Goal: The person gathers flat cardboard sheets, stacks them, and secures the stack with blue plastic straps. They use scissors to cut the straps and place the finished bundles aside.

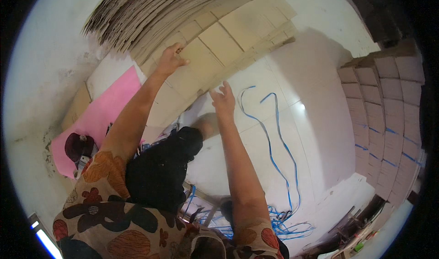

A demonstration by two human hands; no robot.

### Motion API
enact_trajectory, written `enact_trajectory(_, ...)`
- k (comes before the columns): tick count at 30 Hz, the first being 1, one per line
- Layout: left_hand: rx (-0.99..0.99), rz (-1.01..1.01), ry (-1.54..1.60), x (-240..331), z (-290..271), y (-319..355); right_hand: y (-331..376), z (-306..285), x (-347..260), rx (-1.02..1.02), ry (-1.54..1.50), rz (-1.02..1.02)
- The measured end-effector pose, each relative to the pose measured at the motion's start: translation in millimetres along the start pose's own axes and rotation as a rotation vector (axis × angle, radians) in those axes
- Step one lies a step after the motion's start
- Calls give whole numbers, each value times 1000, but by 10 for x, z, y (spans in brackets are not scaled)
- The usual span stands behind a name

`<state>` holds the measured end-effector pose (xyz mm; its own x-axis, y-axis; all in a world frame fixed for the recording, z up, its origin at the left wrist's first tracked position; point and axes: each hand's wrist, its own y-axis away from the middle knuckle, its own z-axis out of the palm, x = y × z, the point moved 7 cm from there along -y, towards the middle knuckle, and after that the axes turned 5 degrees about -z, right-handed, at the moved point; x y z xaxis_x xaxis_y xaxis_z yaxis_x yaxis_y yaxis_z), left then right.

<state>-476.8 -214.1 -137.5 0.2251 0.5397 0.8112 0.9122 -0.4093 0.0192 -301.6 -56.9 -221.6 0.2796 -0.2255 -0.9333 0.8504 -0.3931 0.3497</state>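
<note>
Flattened cardboard boxes [224, 44] lie in a stack ahead of me, with creases running across the top sheets. Over the stack's near left part, my left hand [172, 60] has its thumb and fingers apart with no object visible between them. My right hand [223, 103] is just off the near edge of the cardboard, above the pale floor, its fingers spread and holding nothing. Right of that hand, a long blue strap [270, 145] lies in a loose loop on the floor.
More flat cardboard [164, 12] stands packed on edge at the far left. Bundles of cardboard tied with blue strap [386, 117] are piled at the right. Tangled blue strapping [288, 227] lies near my right elbow. A pink sheet [100, 108] and a dark cap [78, 146] are at the left.
</note>
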Motion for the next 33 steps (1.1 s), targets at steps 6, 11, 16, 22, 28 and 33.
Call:
enact_trajectory(6,-255,-285,367,316,-203,161,-55,181,-142,152,-224,105)
enact_trajectory(11,-85,-105,-130,-248,-59,482,-5,320,-43,26,-439,248)
enact_trajectory(16,-61,-247,-69,-115,5,527,4,393,-157,-25,-371,306)
enact_trajectory(22,-169,-159,-1,-250,60,490,-53,365,-193,35,-276,246)
enact_trajectory(28,-223,-484,330,-705,-44,-242,-336,41,67,189,-63,40)
enact_trajectory(33,-109,-371,-246,-1300,-243,-758,-389,345,-57,133,-375,218)
